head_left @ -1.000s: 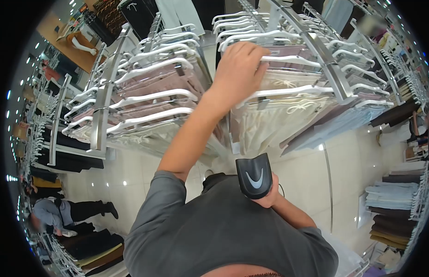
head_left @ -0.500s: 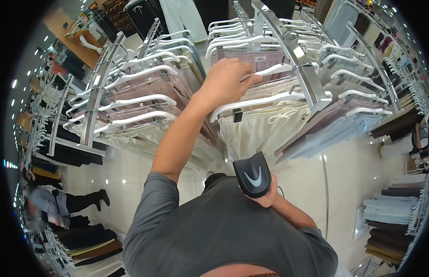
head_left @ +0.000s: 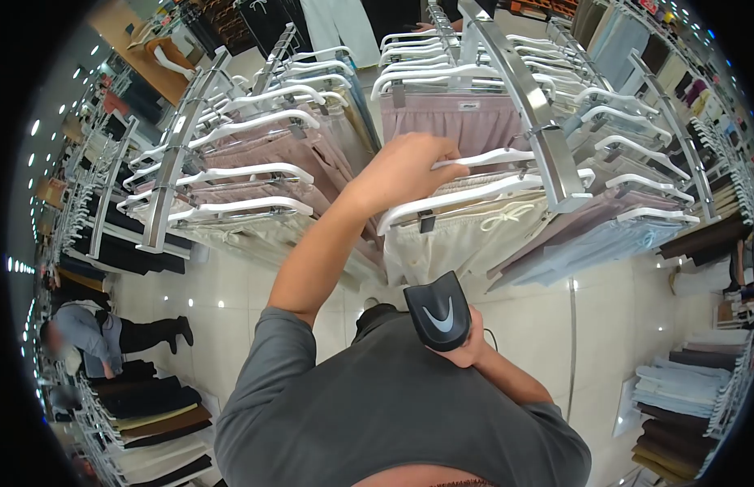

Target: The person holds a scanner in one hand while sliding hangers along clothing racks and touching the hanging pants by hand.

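My left hand (head_left: 408,172) reaches over the rack in front and is closed around the left end of a white hanger (head_left: 506,155). Directly nearer to me hangs a front white hanger (head_left: 482,193) with cream drawstring trousers (head_left: 466,246) clipped to it. Behind my left hand, pink trousers (head_left: 454,120) with a small white label show on another hanger. Low in front of my chest, my right hand (head_left: 471,342) is wrapped around the grip of a black barcode scanner (head_left: 438,313); its grip is mostly hidden.
A chrome rack bar (head_left: 532,114) carries the hangers. Neighbouring bars left and right hold pink trousers (head_left: 267,146), cream ones and light blue trousers (head_left: 584,250). Folded trousers (head_left: 685,381) are stacked at the right. A person (head_left: 97,337) stands at the far left. Pale tiles (head_left: 539,349) cover the floor.
My left hand has come toward me with the hanger, closer to the front cream trousers. More of the pink trousers behind now shows. The scanner has shifted only slightly.
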A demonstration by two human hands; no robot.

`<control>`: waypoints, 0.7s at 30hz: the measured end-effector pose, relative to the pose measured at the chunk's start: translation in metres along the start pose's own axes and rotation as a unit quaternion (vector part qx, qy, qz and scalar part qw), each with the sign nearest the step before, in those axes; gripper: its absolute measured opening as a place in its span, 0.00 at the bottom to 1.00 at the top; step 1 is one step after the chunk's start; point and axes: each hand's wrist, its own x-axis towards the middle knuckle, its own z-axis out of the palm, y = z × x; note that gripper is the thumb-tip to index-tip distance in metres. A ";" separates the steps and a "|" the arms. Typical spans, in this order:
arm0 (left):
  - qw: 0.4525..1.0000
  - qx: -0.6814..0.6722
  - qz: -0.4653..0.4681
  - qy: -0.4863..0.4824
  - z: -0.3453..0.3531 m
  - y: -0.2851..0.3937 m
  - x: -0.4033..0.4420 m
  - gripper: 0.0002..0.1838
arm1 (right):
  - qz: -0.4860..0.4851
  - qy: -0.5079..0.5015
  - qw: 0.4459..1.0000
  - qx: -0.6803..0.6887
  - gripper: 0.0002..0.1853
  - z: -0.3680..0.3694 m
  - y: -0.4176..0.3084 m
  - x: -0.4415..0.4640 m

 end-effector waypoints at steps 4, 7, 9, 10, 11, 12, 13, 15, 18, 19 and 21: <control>0.998 0.001 -0.052 0.024 0.003 -0.009 -0.035 0.16 | 0.001 -0.014 1.000 -0.003 0.28 0.003 0.008 0.003; 0.996 0.008 -0.076 0.050 -0.001 -0.009 -0.070 0.15 | 0.010 -0.042 0.999 0.009 0.29 0.008 0.011 0.008; 0.992 0.037 -0.100 0.071 -0.009 0.000 -0.093 0.13 | 0.017 -0.052 0.998 0.017 0.26 0.014 0.008 0.015; 0.991 0.036 -0.106 0.073 -0.011 0.003 -0.103 0.13 | 0.020 -0.057 0.998 0.021 0.23 0.017 0.007 0.018; 0.990 0.045 -0.101 0.090 -0.013 0.004 -0.114 0.12 | 0.022 -0.062 0.998 0.023 0.23 0.021 0.008 0.021; 0.988 0.053 -0.096 0.107 -0.016 0.006 -0.124 0.11 | 0.023 -0.074 0.997 0.018 0.23 0.025 0.009 0.024; 0.986 0.083 -0.097 0.107 -0.020 0.008 -0.133 0.10 | 0.022 -0.086 0.996 0.013 0.23 0.030 0.010 0.026; 0.982 0.123 -0.092 0.113 -0.029 0.012 -0.151 0.10 | 0.024 -0.110 0.994 0.004 0.26 0.038 0.016 0.029; 0.973 0.185 -0.072 0.118 -0.046 0.009 -0.179 0.10 | 0.022 -0.127 0.992 0.002 0.30 0.063 0.021 0.034; 0.970 0.205 -0.057 0.121 -0.052 0.005 -0.188 0.11 | 0.018 -0.121 0.992 0.007 0.30 0.073 0.021 0.038; 0.968 0.216 -0.038 0.118 -0.063 -0.002 -0.209 0.11 | 0.017 -0.126 0.992 0.013 0.29 0.095 0.024 0.046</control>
